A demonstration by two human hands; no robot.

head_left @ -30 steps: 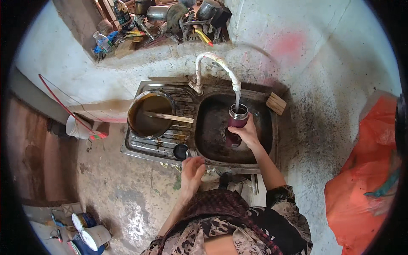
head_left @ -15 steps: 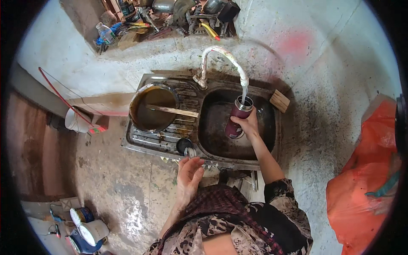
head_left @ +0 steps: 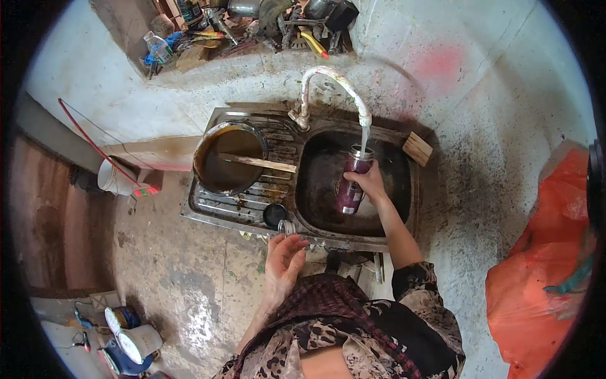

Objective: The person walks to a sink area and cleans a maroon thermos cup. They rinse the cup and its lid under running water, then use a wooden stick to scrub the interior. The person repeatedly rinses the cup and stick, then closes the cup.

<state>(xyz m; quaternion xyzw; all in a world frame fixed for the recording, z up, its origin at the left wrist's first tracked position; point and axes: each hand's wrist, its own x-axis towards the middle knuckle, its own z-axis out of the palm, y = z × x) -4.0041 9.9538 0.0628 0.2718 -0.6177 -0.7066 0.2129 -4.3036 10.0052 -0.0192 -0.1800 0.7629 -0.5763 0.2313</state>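
Observation:
Wrapped round a purple flask (head_left: pixel 351 196) with a silver mouth, my right hand (head_left: pixel 369 183) holds it tilted over the sink basin (head_left: pixel 315 211). Water runs from the white curved tap (head_left: pixel 365 120) onto the open mouth, and the flask's side looks wet. At the sink's front edge, my left hand (head_left: pixel 284 260) has its fingers curled round a small silver, partly see-through lid-like piece (head_left: pixel 286 227). Just beyond it, a round black cup (head_left: pixel 274 215) sits on the ribbed drainboard (head_left: pixel 252 205).
A large pot (head_left: pixel 211 177) of brown liquid stands on the drainboard, a wooden stick (head_left: pixel 265 164) across it. A wood block (head_left: pixel 417 149) lies at the sink's right corner. Tools crowd the ledge (head_left: pixel 252 62) above. Orange plastic sheeting (head_left: pixel 530 265) hangs right; buckets (head_left: pixel 140 342) stand lower left.
The flask has been turned and tilted in my right hand, its mouth now less visible and its lower side facing me. My left hand has barely moved.

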